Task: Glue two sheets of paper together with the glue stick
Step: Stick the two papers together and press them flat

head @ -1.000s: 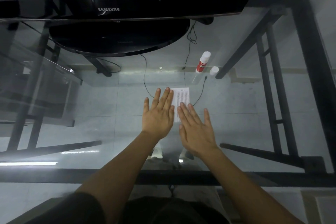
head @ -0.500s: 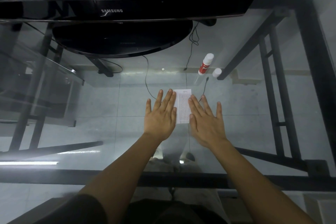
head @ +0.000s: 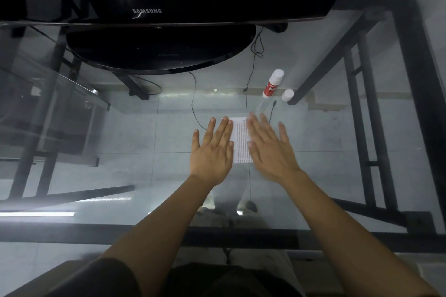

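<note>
I have both palms laid flat on the small white printed paper sheets (head: pixel 241 142), which lie as one stack on the clear glass tabletop (head: pixel 144 152), near the middle. My left hand (head: pixel 212 149) covers the left edge and my right hand (head: pixel 270 149) the right edge; fingers on both are spread straight, gripping nothing. I judge this to be the pressing step, so the bond wants firm, even pressure worked from the centre strip outward toward the edges, without sliding one sheet off the other. I cannot tell whether the two sheets line up exactly.

The red-and-white glue stick (head: pixel 272 83) stands uncapped at the far right, its white cap (head: pixel 287 95) just beside it, both apart from my right fingertips. The black monitor with its round stand (head: pixel 159 50) takes up the far side. Open glass lies left, right and near, so there is room to sweep outward.
</note>
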{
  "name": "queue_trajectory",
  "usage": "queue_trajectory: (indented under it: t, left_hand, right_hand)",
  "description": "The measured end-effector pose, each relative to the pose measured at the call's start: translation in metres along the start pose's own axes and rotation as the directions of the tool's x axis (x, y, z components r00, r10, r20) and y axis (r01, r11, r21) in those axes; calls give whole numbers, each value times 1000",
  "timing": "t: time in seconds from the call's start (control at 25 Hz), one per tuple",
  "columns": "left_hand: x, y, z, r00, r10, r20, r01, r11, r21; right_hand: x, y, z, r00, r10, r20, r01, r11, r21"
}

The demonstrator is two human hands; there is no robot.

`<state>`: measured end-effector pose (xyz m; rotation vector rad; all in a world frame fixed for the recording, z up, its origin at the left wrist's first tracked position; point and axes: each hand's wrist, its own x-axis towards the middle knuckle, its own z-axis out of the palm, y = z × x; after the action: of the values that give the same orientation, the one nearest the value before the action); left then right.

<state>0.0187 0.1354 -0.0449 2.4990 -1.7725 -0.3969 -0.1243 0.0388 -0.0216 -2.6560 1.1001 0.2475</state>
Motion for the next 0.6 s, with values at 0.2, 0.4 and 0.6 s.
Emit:
queue_trajectory:
  t: [0.2, 0.4, 0.6]
  left_hand:
    - [0, 1, -3, 1000, -3, 28, 3, 1000, 0]
    - [0, 10, -8, 995, -72, 72, 69, 997, 39]
    - [0, 9, -14, 990, -56, 127, 55, 998, 18]
  right_hand:
    - [-4, -7, 12, 1000, 6, -18, -7, 996, -92]
    - [-3, -12, 15, 998, 51, -40, -57, 984, -169]
    - [-4, -11, 14, 998, 56, -20, -58, 992, -112]
